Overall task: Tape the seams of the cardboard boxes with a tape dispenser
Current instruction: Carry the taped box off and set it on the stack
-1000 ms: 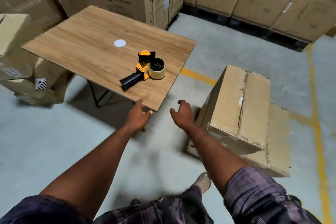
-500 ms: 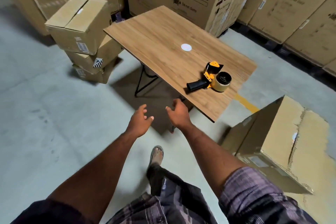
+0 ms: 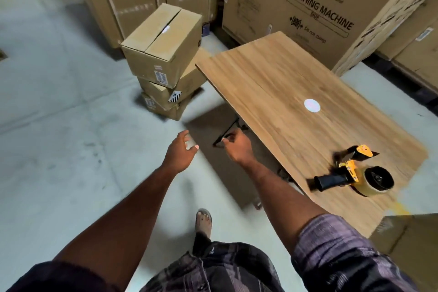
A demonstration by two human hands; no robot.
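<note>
— Where's the tape dispenser (image 3: 350, 176)?
— Lower right of the frame, on the wooden table (image 3: 272, 83), lying left-to-right, handle pointing left.
— The hands?
— Left hand (image 3: 180, 153) spread, right hand (image 3: 238, 147) loosely curled, both empty, over concrete floor (image 3: 59, 125); stacked boxes (image 3: 163, 54) upper left

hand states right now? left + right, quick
Left hand: open, fingers spread, holding nothing.
Right hand: open, fingers loosely curled, holding nothing.

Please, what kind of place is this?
Probably a warehouse: tall washing machine cartons stand at the back, smaller cardboard boxes are stacked on the concrete floor, and a tape dispenser lies on a table.
</note>
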